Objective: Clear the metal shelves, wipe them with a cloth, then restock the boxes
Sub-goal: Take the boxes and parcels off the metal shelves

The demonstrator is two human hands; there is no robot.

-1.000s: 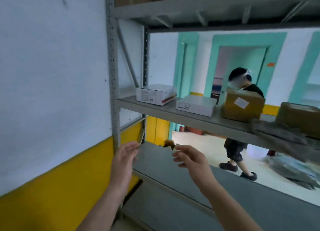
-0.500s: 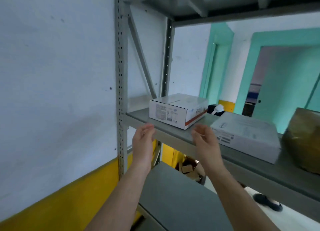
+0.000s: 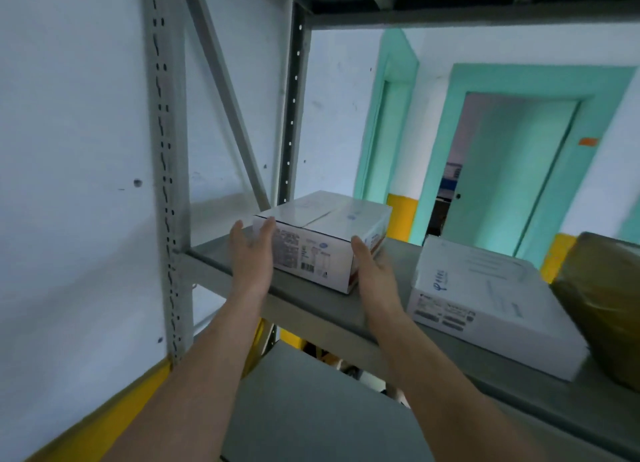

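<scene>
— In mid-frame, which step was it?
— Clearing, I judged. The white box (image 3: 329,234) sat on the shelf (image 3: 311,305); my left hand (image 3: 251,253) and right hand (image 3: 372,272) flanked it, fingers straight, gripping nothing. Next needed: squeeze, lift.

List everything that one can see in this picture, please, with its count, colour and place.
metal shelves: three levels in view, grey, beside the wall
small box: one, white with a red stripe, left end of the middle level
flat box: one, white, same level, right of the small box, apart from it
wrapped box: one, brown, same level, right edge of view
door frames: two, turquoise, behind the shelves
left hand: one, at the small box's left end, fingers straight
right hand: one, at its right front corner
</scene>
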